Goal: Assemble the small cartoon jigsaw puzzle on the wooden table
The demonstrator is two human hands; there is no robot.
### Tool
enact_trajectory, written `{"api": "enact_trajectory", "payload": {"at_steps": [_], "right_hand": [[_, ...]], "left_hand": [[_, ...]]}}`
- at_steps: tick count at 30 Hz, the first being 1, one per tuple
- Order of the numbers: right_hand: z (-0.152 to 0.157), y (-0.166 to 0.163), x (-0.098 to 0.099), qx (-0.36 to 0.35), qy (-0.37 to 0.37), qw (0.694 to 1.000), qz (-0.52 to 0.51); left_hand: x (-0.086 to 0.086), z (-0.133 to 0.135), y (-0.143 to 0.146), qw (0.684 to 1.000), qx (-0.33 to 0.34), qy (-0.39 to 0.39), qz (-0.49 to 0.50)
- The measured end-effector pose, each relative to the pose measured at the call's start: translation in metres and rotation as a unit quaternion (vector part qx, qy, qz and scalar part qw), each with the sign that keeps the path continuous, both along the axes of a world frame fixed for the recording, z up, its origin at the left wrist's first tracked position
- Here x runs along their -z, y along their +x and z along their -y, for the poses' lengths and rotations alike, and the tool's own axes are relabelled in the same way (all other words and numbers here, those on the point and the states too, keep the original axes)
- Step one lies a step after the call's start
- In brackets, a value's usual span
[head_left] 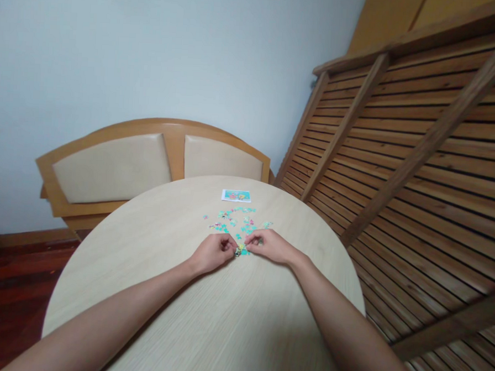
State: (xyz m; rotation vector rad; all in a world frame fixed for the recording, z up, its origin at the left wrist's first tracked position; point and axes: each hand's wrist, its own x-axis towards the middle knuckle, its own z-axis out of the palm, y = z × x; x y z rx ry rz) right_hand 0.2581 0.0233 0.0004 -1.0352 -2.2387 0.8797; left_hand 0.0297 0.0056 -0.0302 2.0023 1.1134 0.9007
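Both my hands rest on a round pale wooden table (150,291). My left hand (213,251) and my right hand (269,245) are closed in pinches, fingertips almost meeting over a small cluster of joined puzzle pieces (241,250), teal and yellow. Several loose teal and pink puzzle pieces (235,220) lie scattered just beyond my hands. A small printed picture card (236,195) lies flat farther back on the table.
A wooden bench with two beige padded backrests (149,161) stands behind the table against a pale blue wall. A slatted wooden frame (418,161) leans along the right side. Dark red wooden floor (9,295) shows at the left.
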Motion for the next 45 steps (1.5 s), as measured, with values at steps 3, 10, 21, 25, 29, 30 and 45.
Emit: {"api": "enact_trajectory", "payload": {"at_steps": [3,10,21,25,29,30,45], "right_hand": [[0.001,0.004,-0.004,-0.026,0.036,0.999,0.028],[0.006,0.0,-0.01,-0.075,0.077,0.992,0.065],[0.016,-0.011,-0.014,-0.05,0.126,0.985,0.106],[0.018,-0.015,-0.012,-0.04,0.142,0.98,0.134],[0.017,-0.017,-0.008,-0.033,0.137,0.979,0.145],[0.017,-0.017,-0.007,-0.032,0.134,0.98,0.144],[0.02,-0.021,-0.01,-0.064,0.175,0.97,0.159]], "left_hand": [[-0.003,0.005,0.0,0.999,-0.002,0.026,-0.047],[-0.017,0.015,0.003,0.99,-0.012,0.053,-0.13],[-0.02,0.005,-0.009,0.977,0.005,0.135,-0.162],[-0.018,-0.002,-0.018,0.968,0.062,0.164,-0.179],[-0.016,-0.004,-0.019,0.957,0.093,0.193,-0.195],[-0.015,-0.004,-0.018,0.956,0.097,0.198,-0.195],[-0.014,-0.005,-0.017,0.954,0.092,0.205,-0.198]]}}
